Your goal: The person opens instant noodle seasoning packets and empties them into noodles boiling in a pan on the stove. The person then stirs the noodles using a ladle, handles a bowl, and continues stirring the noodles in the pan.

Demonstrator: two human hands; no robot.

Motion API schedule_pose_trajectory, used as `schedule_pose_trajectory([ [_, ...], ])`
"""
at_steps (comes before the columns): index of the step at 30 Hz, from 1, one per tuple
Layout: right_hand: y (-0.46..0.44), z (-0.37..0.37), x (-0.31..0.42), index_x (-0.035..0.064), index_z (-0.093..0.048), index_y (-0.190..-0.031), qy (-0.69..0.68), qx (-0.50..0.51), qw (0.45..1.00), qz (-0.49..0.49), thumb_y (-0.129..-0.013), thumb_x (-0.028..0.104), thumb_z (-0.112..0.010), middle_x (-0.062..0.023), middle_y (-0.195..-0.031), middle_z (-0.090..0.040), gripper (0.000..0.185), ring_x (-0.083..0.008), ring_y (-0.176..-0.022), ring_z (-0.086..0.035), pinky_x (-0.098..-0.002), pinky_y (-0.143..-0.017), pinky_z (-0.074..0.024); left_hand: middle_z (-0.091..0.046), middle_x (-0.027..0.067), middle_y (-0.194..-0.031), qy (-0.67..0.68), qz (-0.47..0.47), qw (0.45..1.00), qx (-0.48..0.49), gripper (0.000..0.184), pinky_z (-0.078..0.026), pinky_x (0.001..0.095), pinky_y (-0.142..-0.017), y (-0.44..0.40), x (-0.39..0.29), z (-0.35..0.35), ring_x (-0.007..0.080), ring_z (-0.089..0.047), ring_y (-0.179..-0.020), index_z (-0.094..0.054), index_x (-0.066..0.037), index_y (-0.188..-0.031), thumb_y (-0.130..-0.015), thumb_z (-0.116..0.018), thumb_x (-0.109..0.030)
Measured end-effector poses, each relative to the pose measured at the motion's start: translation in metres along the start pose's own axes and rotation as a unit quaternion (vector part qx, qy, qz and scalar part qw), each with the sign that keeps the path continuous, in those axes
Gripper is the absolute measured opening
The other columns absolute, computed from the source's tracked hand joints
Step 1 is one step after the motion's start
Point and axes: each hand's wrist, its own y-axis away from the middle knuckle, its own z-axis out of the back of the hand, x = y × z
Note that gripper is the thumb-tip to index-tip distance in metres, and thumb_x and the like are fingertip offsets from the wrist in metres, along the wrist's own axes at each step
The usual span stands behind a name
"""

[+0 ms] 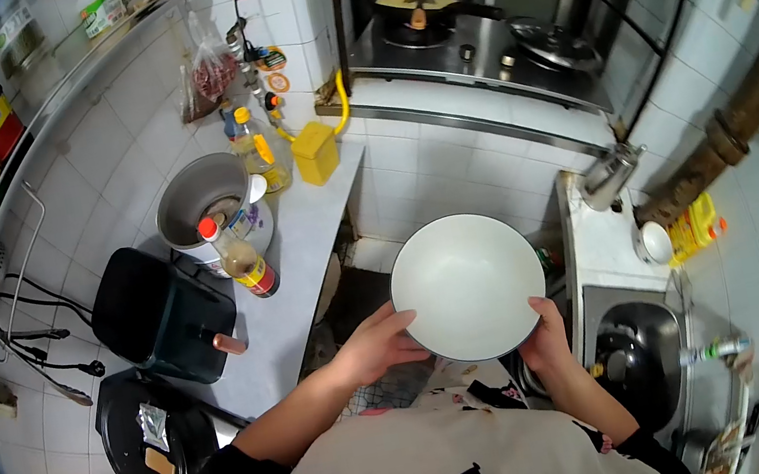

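A large white bowl (467, 284) with a thin dark rim hangs in front of my body, its inside facing up and holding nothing. My left hand (381, 346) grips its lower left edge, the thumb over the rim and the fingers underneath. On the lower right edge, my right hand (545, 335) holds the rim in the same way, its fingers partly hidden beneath the bowl.
Ahead, a pan (421, 1) with yellowish food sits on the stove (459, 55), beside a glass lid (555, 44). The left counter (303, 261) bears a pot (201, 192), bottles and a dark bin-like container (181, 323). A sink (639, 354) lies right.
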Motion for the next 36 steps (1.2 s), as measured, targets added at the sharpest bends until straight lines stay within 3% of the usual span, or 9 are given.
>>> schedule_pose_trajectory([
  [7, -0.162, -0.004, 0.031, 0.0003, -0.049, -0.130, 0.027, 0.055, 0.996, -0.072, -0.079, 0.033, -0.059, -0.0133, -0.126, -0.057, 0.062, -0.0274, -0.117, -0.053, -0.0399, -0.100, -0.0399, -0.047, 0.0100, -0.138, 0.036, -0.005, 0.997, -0.066, 0.069, -0.042, 0.0487, -0.099, -0.088, -0.060, 0.033, 0.0298, -0.054, -0.118, -0.026, -0.012, -0.148, -0.092, -0.058, -0.037],
  [8, -0.187, -0.006, 0.040, 0.0002, -0.049, -0.130, 0.033, 0.071, 0.994, -0.080, -0.079, 0.033, -0.059, -0.0133, -0.126, -0.057, 0.062, -0.0275, -0.117, -0.053, -0.0398, -0.100, -0.0399, -0.053, 0.0119, -0.132, 0.040, -0.007, 0.994, -0.099, 0.072, -0.048, 0.0422, -0.092, -0.104, -0.071, 0.035, 0.0269, -0.057, -0.115, -0.027, -0.011, -0.147, -0.090, -0.060, -0.042],
  [12, -0.278, -0.008, 0.080, 0.0002, -0.049, -0.130, 0.020, 0.099, 0.982, -0.160, -0.079, 0.030, -0.059, -0.0125, -0.125, -0.057, 0.060, -0.0274, -0.117, -0.053, -0.0400, -0.100, -0.0399, -0.051, 0.0113, -0.133, -0.023, -0.066, 0.950, -0.304, 0.075, -0.047, 0.0451, -0.092, -0.169, -0.134, 0.073, 0.0286, -0.056, -0.114, -0.028, -0.013, -0.148, -0.089, -0.064, -0.042],
  [13, -0.298, -0.011, 0.085, 0.0002, -0.049, -0.130, 0.019, 0.100, 0.979, -0.178, -0.079, 0.030, -0.059, -0.0122, -0.125, -0.057, 0.060, -0.0273, -0.117, -0.052, -0.0401, -0.101, -0.0396, -0.052, 0.0135, -0.131, -0.084, -0.086, 0.924, -0.363, 0.075, -0.048, 0.0427, -0.090, -0.186, -0.146, 0.095, 0.0296, -0.057, -0.112, -0.029, -0.012, -0.147, -0.088, -0.066, -0.040],
  [15, -0.325, -0.022, 0.097, 0.0008, -0.047, -0.131, 0.045, 0.090, 0.979, -0.175, -0.080, 0.029, -0.058, -0.0109, -0.128, -0.055, 0.060, -0.0269, -0.120, -0.050, -0.0398, -0.102, -0.0381, -0.054, 0.0193, -0.124, -0.378, -0.099, 0.774, -0.497, 0.078, -0.049, 0.0401, -0.089, -0.202, -0.173, 0.138, 0.0350, -0.058, -0.107, -0.029, -0.010, -0.146, -0.084, -0.070, -0.034],
  [21, -0.379, -0.054, 0.099, 0.0017, -0.046, -0.133, 0.078, 0.111, 0.973, -0.184, -0.081, 0.028, -0.058, -0.0104, -0.128, -0.054, 0.059, -0.0265, -0.121, -0.049, -0.0399, -0.102, -0.0376, -0.045, 0.0281, -0.130, -0.455, -0.189, 0.474, -0.730, 0.085, -0.045, 0.0446, -0.097, -0.192, -0.285, 0.211, 0.0445, -0.054, -0.110, -0.027, -0.009, -0.146, -0.077, -0.074, -0.028],
  [27, -0.400, -0.085, 0.085, 0.0020, -0.043, -0.135, 0.094, 0.138, 0.956, -0.239, -0.081, 0.024, -0.057, -0.0111, -0.129, -0.053, 0.059, -0.0255, -0.122, -0.049, -0.0401, -0.103, -0.0385, -0.047, 0.0226, -0.134, -0.423, -0.019, 0.572, -0.703, 0.082, -0.046, 0.0438, -0.096, -0.198, -0.335, 0.256, 0.0390, -0.054, -0.116, -0.032, -0.012, -0.143, -0.076, -0.076, -0.030],
  [33, -0.412, -0.098, 0.062, 0.0036, -0.039, -0.140, 0.103, 0.159, 0.948, -0.256, -0.081, 0.018, -0.056, -0.0115, -0.134, -0.050, 0.063, -0.0245, -0.125, -0.047, -0.0380, -0.102, -0.0397, -0.065, 0.0208, -0.107, -0.456, -0.049, 0.562, -0.688, 0.052, -0.049, 0.0456, -0.085, -0.196, -0.338, 0.285, 0.0375, -0.061, -0.102, -0.050, -0.009, -0.120, -0.076, -0.073, -0.025],
  [36, -0.426, -0.096, 0.043, 0.0047, -0.036, -0.142, 0.107, 0.178, 0.938, -0.276, -0.081, 0.018, -0.057, -0.0111, -0.134, -0.050, 0.066, -0.0237, -0.124, -0.047, -0.0374, -0.101, -0.0410, -0.067, 0.0206, -0.102, -0.452, -0.037, 0.546, -0.704, 0.053, -0.049, 0.0451, -0.085, -0.189, -0.348, 0.313, 0.0386, -0.062, -0.099, -0.052, -0.010, -0.121, -0.075, -0.074, -0.026],
])
